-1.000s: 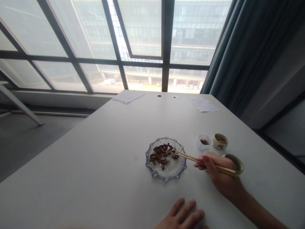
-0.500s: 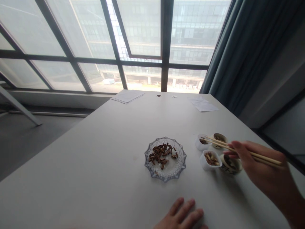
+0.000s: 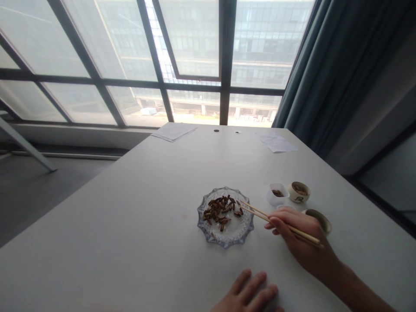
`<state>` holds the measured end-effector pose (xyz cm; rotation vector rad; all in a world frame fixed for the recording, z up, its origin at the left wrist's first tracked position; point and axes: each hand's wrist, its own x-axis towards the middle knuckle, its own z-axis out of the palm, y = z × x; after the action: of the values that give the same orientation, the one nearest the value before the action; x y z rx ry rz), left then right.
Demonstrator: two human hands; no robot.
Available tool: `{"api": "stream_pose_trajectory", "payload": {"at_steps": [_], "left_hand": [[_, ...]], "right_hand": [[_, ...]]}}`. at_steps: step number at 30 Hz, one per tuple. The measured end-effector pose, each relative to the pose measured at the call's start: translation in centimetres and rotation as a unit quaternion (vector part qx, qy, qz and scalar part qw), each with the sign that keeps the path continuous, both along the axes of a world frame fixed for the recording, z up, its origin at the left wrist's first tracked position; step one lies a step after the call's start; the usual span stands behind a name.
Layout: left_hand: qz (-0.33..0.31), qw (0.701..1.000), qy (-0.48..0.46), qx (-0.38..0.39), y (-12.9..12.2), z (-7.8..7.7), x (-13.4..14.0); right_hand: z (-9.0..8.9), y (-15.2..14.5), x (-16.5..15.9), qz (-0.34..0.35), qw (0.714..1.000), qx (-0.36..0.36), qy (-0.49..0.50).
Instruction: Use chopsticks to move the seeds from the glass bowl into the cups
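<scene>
My right hand [image 3: 297,227] grips a pair of wooden chopsticks [image 3: 264,216]. Their tips reach over the right rim of a scalloped glass dish [image 3: 232,236], close to some dark brown seeds [image 3: 219,208] heaped on its left and middle. Whether the tips pinch a seed is too small to tell. Below the dish, my left hand [image 3: 250,294] rests on the table with its fingers spread. Behind my right hand stand a white plastic cup [image 3: 274,198] with a few dark seeds and a cream round cup [image 3: 298,195]. Another white cup and a round cup [image 3: 321,221] are partly hidden by that hand.
The white table [image 3: 136,216] stretches toward a large window [image 3: 195,39]. Stacked paper sheets [image 3: 174,131] lie at its far left, and more paper [image 3: 277,142] at its far right. A blue-grey curtain [image 3: 318,78] hangs on the right.
My right hand has moved left with the chopsticks, from the small white cup to the glass dish's right rim. It now covers most of the nearer white cup. My left hand stays put.
</scene>
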<state>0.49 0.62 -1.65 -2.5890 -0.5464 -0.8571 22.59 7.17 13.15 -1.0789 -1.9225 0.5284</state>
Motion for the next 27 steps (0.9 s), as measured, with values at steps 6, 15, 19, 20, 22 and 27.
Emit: {"api": "stream_pose_trajectory", "payload": {"at_steps": [6,15,19,20,22,27], "left_hand": [[-0.004,1.000,0.021,-0.004,0.0,-0.3,-0.2],[-0.002,1.000,-0.025,0.008,0.2,0.0,0.0],[-0.007,1.000,-0.026,0.012,0.3,0.1,0.0],[-0.007,1.000,-0.019,0.012,0.3,0.1,0.0],[-0.008,1.000,-0.001,0.011,0.3,0.0,-0.1],[-0.015,1.000,0.002,0.004,0.3,-0.4,-0.2]], "right_hand": [[-0.8,0.1,-0.4,0.027,0.998,0.053,-0.017],[1.2,-0.8,0.7,-0.036,0.991,0.127,-0.006],[4.4,-1.8,2.8,-0.168,0.968,0.181,-0.047],[5.0,-2.0,3.2,-0.202,0.959,0.188,-0.064],[5.9,-2.0,3.9,-0.246,0.949,0.178,-0.090],[6.0,-1.7,4.5,-0.266,0.950,0.127,-0.100]]}}
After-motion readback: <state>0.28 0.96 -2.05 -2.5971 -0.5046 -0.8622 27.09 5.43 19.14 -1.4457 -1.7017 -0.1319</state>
